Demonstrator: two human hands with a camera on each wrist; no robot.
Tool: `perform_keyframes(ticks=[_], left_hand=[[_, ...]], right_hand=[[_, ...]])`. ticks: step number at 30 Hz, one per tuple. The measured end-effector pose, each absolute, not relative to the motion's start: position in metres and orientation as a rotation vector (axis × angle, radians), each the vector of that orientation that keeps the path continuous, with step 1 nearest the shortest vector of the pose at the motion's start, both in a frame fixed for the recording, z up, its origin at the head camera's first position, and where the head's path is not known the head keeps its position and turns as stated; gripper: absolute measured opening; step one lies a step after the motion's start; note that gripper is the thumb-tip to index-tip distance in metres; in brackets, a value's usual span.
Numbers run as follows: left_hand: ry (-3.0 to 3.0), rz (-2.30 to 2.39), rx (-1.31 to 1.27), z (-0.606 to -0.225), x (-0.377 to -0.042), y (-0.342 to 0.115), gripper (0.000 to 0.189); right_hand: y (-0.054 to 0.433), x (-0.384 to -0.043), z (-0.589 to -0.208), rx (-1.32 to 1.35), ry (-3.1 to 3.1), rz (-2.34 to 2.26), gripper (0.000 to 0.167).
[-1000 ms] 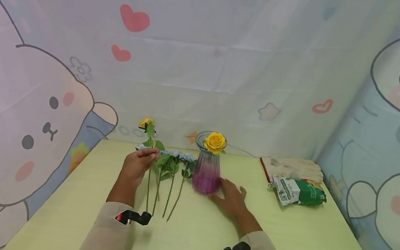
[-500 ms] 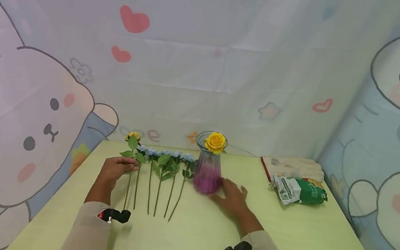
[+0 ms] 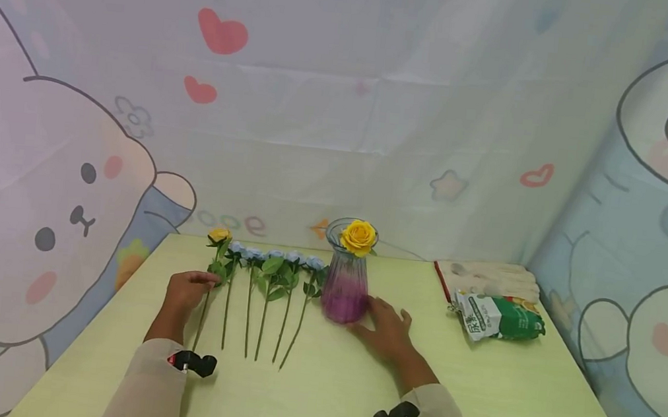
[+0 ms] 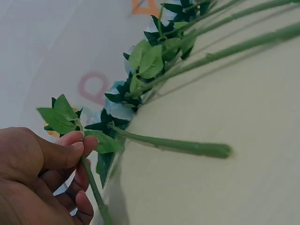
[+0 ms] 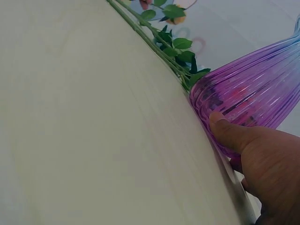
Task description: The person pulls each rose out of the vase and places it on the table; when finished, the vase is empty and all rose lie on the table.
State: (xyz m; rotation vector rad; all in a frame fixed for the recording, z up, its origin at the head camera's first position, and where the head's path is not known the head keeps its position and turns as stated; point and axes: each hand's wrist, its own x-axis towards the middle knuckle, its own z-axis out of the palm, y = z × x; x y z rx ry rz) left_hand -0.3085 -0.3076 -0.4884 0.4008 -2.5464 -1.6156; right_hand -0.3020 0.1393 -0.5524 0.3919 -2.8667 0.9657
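Note:
My left hand pinches the green stem of a yellow rose just below its leaves, at the left end of a row of flowers. In the left wrist view, thumb and fingertips meet on that stem, while the bloom is mostly hidden behind the leaves. My right hand holds the purple ribbed glass vase low at its base, the thumb against the near side in the right wrist view. Another yellow rose stands in the vase, its head leaning over the right rim.
Several pale blue flowers lie side by side between the left hand and the vase, stems toward me. A green and white packet and a pair of pale gloves lie at the back right. A printed cloth hangs behind the table.
My left hand has carried the yellow rose left from over the blue flowers and lowered it at the row's left end. The right hand and vase have stayed in place.

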Motion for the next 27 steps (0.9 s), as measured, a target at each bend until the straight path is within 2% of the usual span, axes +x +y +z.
perform_keyframes(ticks=[15,21,27], left_hand=[[-2.555,-1.367,0.35,-0.518,-0.31,-0.312,0.019],[-2.494,-1.319,0.39,-0.52,-0.307,-0.308,0.025],[-2.478,-1.332,0.374,-0.522,-0.308,-0.304,0.022]], right_hand=[[0.139,-0.3,-0.551,0.407,-2.859,0.954,0.083],[0.14,-0.301,-0.552,0.413,-2.862,0.944,0.083],[0.141,-0.302,-0.554,0.414,-2.86,0.938,0.083]])
